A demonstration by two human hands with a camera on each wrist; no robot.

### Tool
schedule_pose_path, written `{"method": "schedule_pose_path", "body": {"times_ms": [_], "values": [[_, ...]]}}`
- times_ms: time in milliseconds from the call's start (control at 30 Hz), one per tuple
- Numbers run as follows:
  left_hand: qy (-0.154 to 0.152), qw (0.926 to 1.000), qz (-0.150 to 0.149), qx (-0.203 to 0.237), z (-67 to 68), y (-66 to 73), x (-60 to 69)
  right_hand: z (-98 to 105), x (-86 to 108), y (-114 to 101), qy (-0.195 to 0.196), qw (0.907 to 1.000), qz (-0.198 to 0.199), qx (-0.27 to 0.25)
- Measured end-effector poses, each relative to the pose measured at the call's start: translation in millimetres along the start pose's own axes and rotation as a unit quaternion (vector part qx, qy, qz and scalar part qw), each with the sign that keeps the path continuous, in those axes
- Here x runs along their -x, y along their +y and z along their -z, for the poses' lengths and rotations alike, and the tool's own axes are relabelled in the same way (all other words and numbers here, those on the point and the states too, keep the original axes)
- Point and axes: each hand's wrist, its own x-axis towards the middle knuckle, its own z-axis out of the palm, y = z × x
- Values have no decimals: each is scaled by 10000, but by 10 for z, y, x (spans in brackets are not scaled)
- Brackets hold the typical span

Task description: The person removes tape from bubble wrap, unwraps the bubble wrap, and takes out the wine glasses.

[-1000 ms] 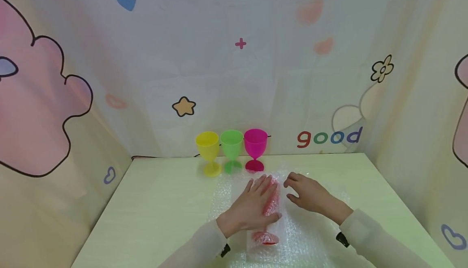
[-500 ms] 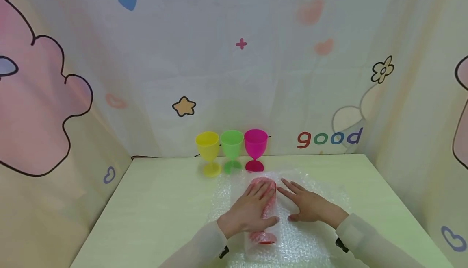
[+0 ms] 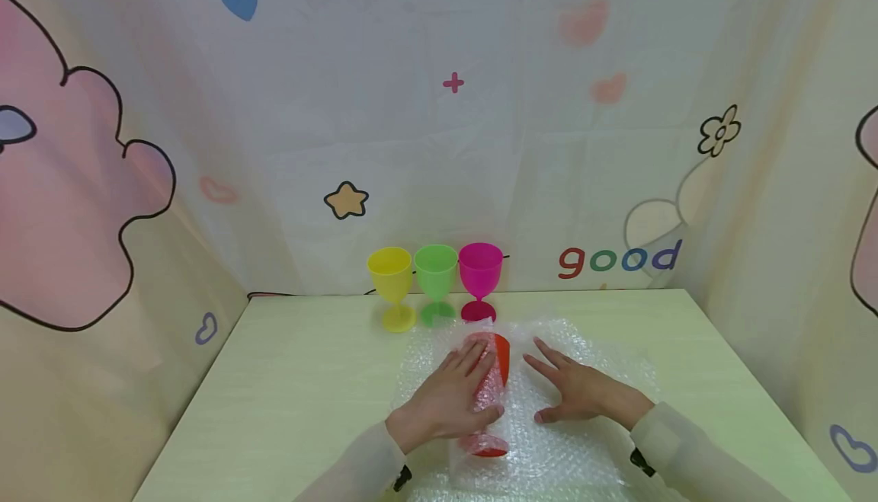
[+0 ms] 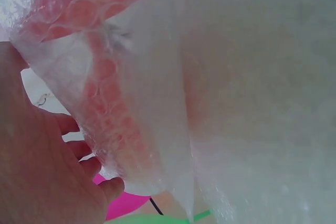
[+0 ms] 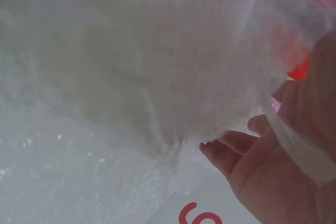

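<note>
A red goblet lies on its side on a sheet of bubble wrap, its bowl toward the back and its foot toward the front. Part of the wrap is folded over it; the right edge of its bowl and part of its foot show bare. Across the covered goblet rests my left hand, fingers spread and fairly straight. To the right, apart from the goblet, my right hand is spread over the wrap. In the right wrist view, wrap edges lie against the right hand; whether it pinches any is unclear.
Three goblets stand upright in a row at the back of the table: yellow, green and magenta. Behind them hangs a printed curtain. The wrap reaches the front of the view.
My left hand and the goblet have shifted left, and the bowl's right edge has come out from under the wrap. My right hand's curled fingers have straightened and spread.
</note>
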Motion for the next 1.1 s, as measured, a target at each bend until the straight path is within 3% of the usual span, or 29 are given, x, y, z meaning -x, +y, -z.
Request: {"method": "schedule_pose_path", "body": {"times_ms": [267,667,1100], "values": [[223,9997,-15,-9,6,-146,113,-24,-37,1,19,9999,-106,-92],[19,9987,238,446,38,-364,297,-33,-11,5,-29,9999,-113,-96],[-34,9961,543,700,-11,-586,472,-40,-36,30,397,9990,212,-12]]}}
